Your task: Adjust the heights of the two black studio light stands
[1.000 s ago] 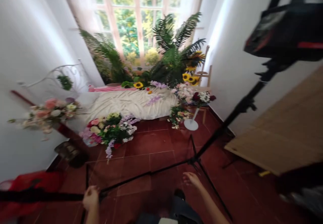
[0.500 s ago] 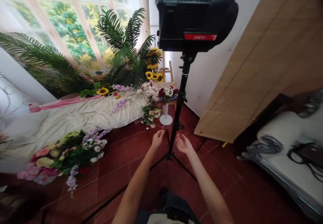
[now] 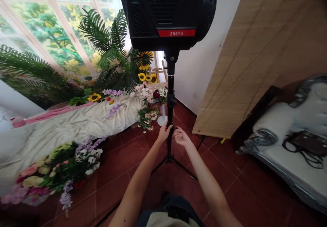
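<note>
A black light stand rises upright before me, with a black studio light bearing a red "ZHEYU" label on top. My left hand is closed around the stand's lower pole from the left, thumb across its front. On the pole's right side, the curled fingers of my right hand pinch at a small dark locking knob, which they partly hide. The stand's spread legs reach the floor below my hands.
Left lies a bench draped in cream cloth, with a large flower arrangement before it. Behind stand palm fronds and a white-based flower stand. To the right are a bamboo blind and a tufted sofa holding a bag.
Both hands, apart from the pole before, have come onto it: the left has wrapped around it, the right has reached the knob. The light and stand now appear further left and closer.
</note>
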### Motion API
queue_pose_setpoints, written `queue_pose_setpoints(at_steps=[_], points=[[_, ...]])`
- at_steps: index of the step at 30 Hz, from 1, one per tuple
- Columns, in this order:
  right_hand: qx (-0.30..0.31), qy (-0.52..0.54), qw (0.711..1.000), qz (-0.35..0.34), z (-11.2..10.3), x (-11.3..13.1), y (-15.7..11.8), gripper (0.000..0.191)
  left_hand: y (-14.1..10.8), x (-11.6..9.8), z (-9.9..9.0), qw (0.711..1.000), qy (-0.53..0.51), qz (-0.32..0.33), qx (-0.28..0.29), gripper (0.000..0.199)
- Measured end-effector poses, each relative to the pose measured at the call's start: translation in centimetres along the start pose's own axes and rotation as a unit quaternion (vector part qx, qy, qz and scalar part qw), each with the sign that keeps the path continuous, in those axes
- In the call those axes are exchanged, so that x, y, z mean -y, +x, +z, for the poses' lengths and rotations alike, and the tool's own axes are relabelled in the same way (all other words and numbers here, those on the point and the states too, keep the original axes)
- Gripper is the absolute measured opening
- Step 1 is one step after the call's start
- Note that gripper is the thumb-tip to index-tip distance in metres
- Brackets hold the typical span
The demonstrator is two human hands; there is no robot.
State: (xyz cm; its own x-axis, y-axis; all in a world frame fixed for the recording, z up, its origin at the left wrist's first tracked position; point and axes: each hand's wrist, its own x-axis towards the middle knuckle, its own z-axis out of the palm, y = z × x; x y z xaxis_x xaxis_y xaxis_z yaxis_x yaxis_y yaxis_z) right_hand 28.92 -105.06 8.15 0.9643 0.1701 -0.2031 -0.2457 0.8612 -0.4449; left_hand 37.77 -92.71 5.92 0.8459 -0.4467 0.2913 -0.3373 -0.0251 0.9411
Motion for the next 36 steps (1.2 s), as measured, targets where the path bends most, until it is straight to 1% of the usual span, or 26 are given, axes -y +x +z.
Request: queue_pose_setpoints(at_steps=[4, 7, 10, 14, 20, 22, 23, 24, 25, 26, 27, 28, 30, 31, 32, 33, 34, 35, 36], points=[[-0.023, -0.054, 0.998, 0.019, 0.2, 0.6, 0.7, 0.032, 0.0, 0.3, 0.4, 0.999, -0.038, -0.002, -0.015, 0.038], [-0.045, -0.047, 0.997, 0.033, 0.2, 0.9, 0.9, 0.033, 0.0, 0.2, 0.4, 0.999, -0.049, -0.007, -0.016, 0.038], [-0.043, -0.033, 0.998, 0.039, -0.1, 0.9, 0.9, 0.033, 0.0, 0.2, 0.4, 0.999, -0.046, -0.016, -0.017, 0.039], [-0.032, -0.076, 0.995, 0.057, -0.6, 1.0, 0.7, 0.034, 0.1, 0.4, 0.3, 0.999, -0.042, -0.022, -0.018, 0.041], [-0.035, -0.115, 0.988, 0.093, -0.6, 1.9, 0.6, 0.035, 0.2, 0.5, 0.2, 0.998, -0.05, -0.021, -0.016, 0.044], [-0.047, -0.162, 0.981, 0.095, -0.6, 2.2, 0.6, 0.032, 0.2, 0.4, 0.1, 0.999, -0.048, -0.02, -0.012, 0.044], [-0.057, -0.204, 0.973, 0.091, -0.7, 2.4, 0.7, 0.03, 0.1, 0.3, 0.1, 0.999, -0.045, -0.018, -0.011, 0.044], [-0.067, -0.258, 0.96, 0.084, -0.7, 2.4, 0.7, 0.029, 0.1, 0.2, 0.1, 0.999, -0.041, -0.015, -0.01, 0.043], [-0.075, -0.32, 0.941, 0.073, -0.8, 2.5, 0.7, 0.028, 0.1, 0.2, 0.1, 0.999, -0.037, -0.012, -0.009, 0.043], [-0.079, -0.389, 0.916, 0.054, -0.8, 2.6, 0.6, 0.027, 0.1, 0.1, 0.1, 0.999, -0.032, -0.01, -0.007, 0.043], [-0.081, -0.46, 0.884, 0.021, -0.9, 2.5, 0.5, 0.027, 0.1, 0.1, 0.1, 1.0, -0.028, -0.009, -0.006, 0.043], [-0.085, -0.529, 0.844, -0.028, -1.0, 2.5, 0.3, 0.027, 0.1, 0.1, 0.1, 1.0, -0.027, -0.01, -0.005, 0.043], [-0.109, -0.64, 0.747, -0.147, -1.2, 2.2, -0.2, 0.023, 0.1, 0.2, 0.1, 1.0, -0.029, -0.008, -0.004, 0.043], [-0.128, -0.676, 0.697, -0.202, -1.3, 2.0, -0.5, 0.022, 0.1, 0.3, 0.1, 0.999, -0.033, -0.005, -0.005, 0.043], [-0.146, -0.699, 0.657, -0.241, -1.5, 1.8, -0.8, 0.022, 0.1, 0.3, 0.1, 0.999, -0.037, -0.003, -0.006, 0.043], [-0.163, -0.714, 0.629, -0.26, -1.7, 1.5, -1.1, 0.024, 0.1, 0.3, 0.1, 0.999, -0.04, -0.001, -0.008, 0.043], [-0.18, -0.722, 0.614, -0.264, -1.9, 1.2, -1.3, 0.027, 0.1, 0.3, 0.1, 0.999, -0.042, 0.0, -0.009, 0.043], [-0.192, -0.721, 0.615, -0.257, -2.1, 0.9, -1.5, 0.031, 0.1, 0.3, 0.1, 0.999, -0.044, 0.001, -0.011, 0.044], [-0.203, -0.709, 0.63, -0.244, -2.3, 0.6, -1.6, 0.037, 0.1, 0.3, 0.2, 0.999, -0.044, 0.0, -0.012, 0.045]])
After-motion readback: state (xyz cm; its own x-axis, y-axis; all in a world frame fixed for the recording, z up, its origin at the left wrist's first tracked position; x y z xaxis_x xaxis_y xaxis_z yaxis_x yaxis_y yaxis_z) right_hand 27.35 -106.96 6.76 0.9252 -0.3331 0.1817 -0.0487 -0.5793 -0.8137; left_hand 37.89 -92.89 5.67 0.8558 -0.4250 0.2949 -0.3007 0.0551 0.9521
